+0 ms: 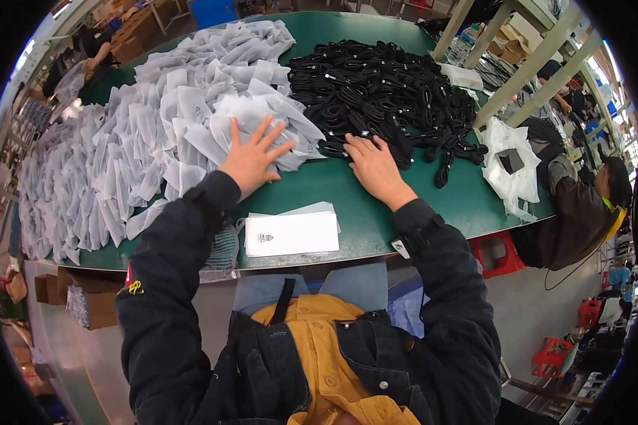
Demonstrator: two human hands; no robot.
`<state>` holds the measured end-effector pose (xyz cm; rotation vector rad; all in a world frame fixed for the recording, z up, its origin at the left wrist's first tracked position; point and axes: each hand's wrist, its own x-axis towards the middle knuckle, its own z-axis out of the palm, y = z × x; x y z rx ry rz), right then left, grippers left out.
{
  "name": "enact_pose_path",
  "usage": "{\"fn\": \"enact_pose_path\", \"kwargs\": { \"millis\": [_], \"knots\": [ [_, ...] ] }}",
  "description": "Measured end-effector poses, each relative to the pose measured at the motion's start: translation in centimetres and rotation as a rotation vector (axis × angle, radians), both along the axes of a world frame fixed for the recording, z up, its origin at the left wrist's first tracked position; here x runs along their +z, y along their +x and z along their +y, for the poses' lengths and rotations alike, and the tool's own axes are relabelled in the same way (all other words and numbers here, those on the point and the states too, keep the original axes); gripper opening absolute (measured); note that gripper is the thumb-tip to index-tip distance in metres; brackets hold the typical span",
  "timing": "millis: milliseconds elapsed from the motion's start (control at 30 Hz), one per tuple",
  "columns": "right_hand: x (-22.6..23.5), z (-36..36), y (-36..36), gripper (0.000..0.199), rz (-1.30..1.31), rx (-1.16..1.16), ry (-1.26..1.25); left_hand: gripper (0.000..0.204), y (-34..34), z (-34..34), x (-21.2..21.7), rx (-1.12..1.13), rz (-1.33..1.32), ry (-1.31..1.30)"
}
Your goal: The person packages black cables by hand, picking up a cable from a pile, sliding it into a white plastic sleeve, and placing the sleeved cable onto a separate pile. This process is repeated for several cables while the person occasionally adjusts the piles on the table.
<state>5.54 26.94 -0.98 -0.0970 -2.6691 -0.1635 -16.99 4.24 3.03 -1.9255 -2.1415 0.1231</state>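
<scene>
L hand (254, 157) was splayed wide over near edge of white pouches (184, 106); R hand (376, 168) was less spread, fingertips at black cables (376, 78). Both piles lay on green tbl (376, 230).

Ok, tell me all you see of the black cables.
The cables form a loose heap, matt black and looped into bundles, some showing small pale tips. They lie on the green table, meeting the pale bags at left, with a few straying at near right. The right hand appears to touch their near edge.
</scene>
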Motion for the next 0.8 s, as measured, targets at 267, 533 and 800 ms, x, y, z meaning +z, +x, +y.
{"fn": "enact_pose_path", "kwargs": {
  "millis": [267, 533, 800],
  "knots": [
    [0.9, -1.7, 4.5, 0.036, 0.087, -0.107, -0.107, 0.071, 1.8, -3.6, 2.3, 0.062, -0.067, 0.062],
    [1.3, -6.0, 9.7, 0.028, 0.211, -0.275, -1.209, 0.041, 9.2, -19.8, -0.4, 0.325, -0.555, 0.294],
    [0.2, -8.9, 10.7, 0.029, 0.252, -0.205, -1.339, 0.022, 8.2, -20.7, -5.7, 0.331, -0.594, 0.578]
  ]
}}
